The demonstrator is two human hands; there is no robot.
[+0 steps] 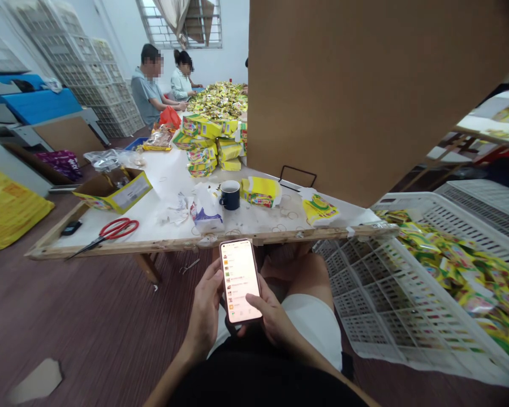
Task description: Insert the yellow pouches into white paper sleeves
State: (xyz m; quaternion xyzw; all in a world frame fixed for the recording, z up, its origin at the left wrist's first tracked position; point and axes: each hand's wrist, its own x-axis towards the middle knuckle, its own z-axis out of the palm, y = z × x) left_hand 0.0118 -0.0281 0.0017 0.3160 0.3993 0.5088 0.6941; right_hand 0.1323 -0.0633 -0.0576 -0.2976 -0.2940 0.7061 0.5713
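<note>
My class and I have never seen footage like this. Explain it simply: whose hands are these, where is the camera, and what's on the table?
There is no machine here, only a person's two bare hands. The single picture comes from a camera worn on that person's head, looking forward and down. The left hand and right hand hold a lit phone in front of the table. On the table are red-handled scissors, a dark mug and yellow boxes, with a heap of packets farther back. Two other people are beside that heap. At the right is a white crate holding more packets.
</note>
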